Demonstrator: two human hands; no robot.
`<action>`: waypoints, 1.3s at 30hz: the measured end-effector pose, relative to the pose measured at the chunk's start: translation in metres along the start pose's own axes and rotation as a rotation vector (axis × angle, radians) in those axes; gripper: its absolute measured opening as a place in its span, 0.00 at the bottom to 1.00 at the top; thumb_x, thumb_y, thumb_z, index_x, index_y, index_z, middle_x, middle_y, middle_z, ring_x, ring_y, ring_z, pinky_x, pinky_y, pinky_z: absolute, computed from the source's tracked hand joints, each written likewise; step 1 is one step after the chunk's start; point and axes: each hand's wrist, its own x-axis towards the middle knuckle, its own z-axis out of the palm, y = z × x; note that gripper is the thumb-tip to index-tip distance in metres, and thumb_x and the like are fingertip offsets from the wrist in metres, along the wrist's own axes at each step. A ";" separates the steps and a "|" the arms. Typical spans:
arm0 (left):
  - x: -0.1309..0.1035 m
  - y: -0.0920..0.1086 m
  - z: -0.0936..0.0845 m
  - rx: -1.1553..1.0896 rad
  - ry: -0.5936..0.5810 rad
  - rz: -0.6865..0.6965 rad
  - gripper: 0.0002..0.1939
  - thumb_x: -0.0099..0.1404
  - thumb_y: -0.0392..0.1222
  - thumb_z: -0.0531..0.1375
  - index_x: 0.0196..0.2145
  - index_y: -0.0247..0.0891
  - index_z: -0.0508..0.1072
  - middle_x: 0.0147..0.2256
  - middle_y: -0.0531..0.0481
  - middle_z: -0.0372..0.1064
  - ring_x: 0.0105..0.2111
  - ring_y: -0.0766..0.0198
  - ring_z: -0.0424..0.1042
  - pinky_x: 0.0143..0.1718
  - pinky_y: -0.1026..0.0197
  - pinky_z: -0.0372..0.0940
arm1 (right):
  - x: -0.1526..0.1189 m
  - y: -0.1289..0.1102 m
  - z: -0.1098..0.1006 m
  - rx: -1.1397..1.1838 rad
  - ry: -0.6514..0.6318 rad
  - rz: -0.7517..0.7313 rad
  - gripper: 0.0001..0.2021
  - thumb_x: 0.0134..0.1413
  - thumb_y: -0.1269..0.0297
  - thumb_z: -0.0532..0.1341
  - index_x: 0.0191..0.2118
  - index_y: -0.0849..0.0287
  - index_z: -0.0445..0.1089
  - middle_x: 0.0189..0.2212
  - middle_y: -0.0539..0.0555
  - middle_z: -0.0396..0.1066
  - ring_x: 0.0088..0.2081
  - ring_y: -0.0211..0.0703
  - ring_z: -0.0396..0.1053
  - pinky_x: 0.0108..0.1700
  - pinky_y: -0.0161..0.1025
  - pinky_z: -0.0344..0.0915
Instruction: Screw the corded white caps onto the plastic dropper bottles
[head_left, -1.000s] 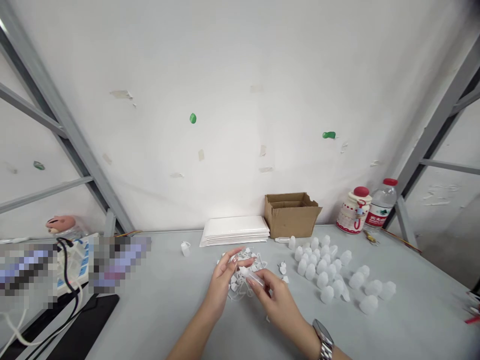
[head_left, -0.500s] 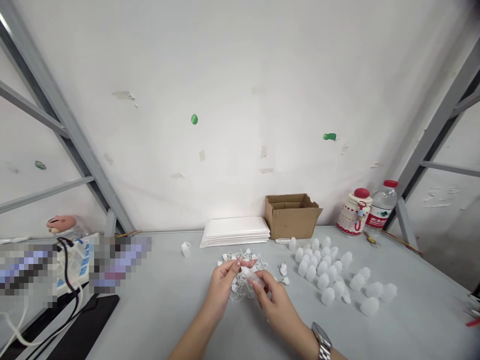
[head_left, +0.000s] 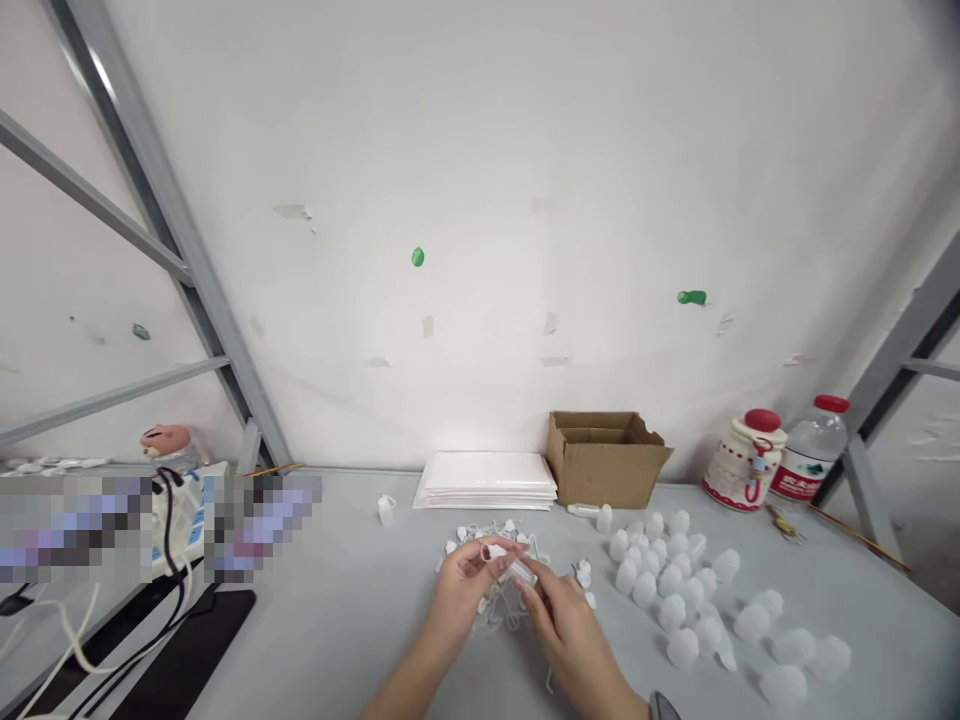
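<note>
Both my hands meet over a pile of small white plastic pieces with cords [head_left: 491,618]. Fingers of my left hand [head_left: 461,585] pinch the white cap-like end of a small translucent plastic tube [head_left: 523,572]. The tube's other end is gripped by my right hand [head_left: 566,610], and it lies tilted between them. My fingers partly cover where its two parts meet. Beyond the hands, to the left, a small white container with a loop [head_left: 386,511] stands upright. Several frosted white plastic domes [head_left: 670,612] are spread out to the right.
White padded envelopes [head_left: 486,478] are stacked by the wall, beside an open cardboard box [head_left: 606,468]. A white-and-red jar [head_left: 742,462] and a water bottle [head_left: 810,450] stand far right, near small scissors [head_left: 784,522]. A power strip [head_left: 184,515] with cables lies left.
The view has shifted, so the scene sits lower and slightly to the right. My left fingers have moved from beside the tube's tip to close around its white end.
</note>
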 end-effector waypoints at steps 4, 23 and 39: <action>0.009 0.004 -0.027 0.139 0.446 0.195 0.18 0.52 0.53 0.61 0.33 0.35 0.75 0.37 0.43 0.76 0.41 0.52 0.72 0.46 0.52 0.64 | 0.002 0.014 -0.001 -0.102 0.115 -0.066 0.20 0.60 0.54 0.49 0.52 0.59 0.63 0.20 0.49 0.69 0.25 0.44 0.66 0.33 0.39 0.66; 0.029 -0.022 -0.143 1.089 1.071 0.128 0.10 0.56 0.47 0.57 0.32 0.39 0.74 0.34 0.42 0.76 0.35 0.54 0.74 0.38 0.57 0.62 | -0.001 -0.006 0.004 -0.088 0.129 -0.465 0.17 0.61 0.72 0.47 0.54 0.56 0.57 0.23 0.50 0.67 0.24 0.41 0.64 0.29 0.38 0.66; 0.032 -0.020 -0.146 1.122 0.987 0.098 0.15 0.58 0.48 0.55 0.36 0.36 0.73 0.37 0.40 0.75 0.39 0.53 0.73 0.41 0.56 0.61 | -0.071 0.035 -0.080 -0.382 0.490 0.116 0.23 0.58 0.45 0.47 0.38 0.59 0.68 0.24 0.52 0.68 0.21 0.41 0.65 0.31 0.43 0.63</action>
